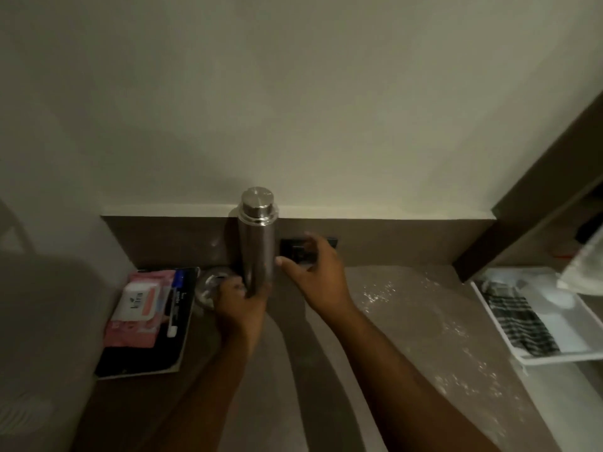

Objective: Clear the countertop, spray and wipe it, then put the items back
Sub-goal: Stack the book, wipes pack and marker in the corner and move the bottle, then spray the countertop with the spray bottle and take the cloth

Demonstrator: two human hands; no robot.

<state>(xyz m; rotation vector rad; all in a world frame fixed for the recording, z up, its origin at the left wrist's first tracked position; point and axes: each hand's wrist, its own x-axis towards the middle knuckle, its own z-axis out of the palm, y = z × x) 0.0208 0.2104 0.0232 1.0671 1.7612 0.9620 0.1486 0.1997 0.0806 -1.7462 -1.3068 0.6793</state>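
A tall steel bottle with a shiny cap stands upright near the back of the brown countertop. My left hand grips the bottle's base. A clear glass sits just left of that hand, touching it. My right hand hovers open to the right of the bottle, fingers spread, thumb close to the bottle's side. Wet droplets glisten on the countertop's right half.
A pink wipes pack and a pen lie on a dark notebook at the left. A black wall socket sits behind my right hand. A white tray with a checked cloth is at the right.
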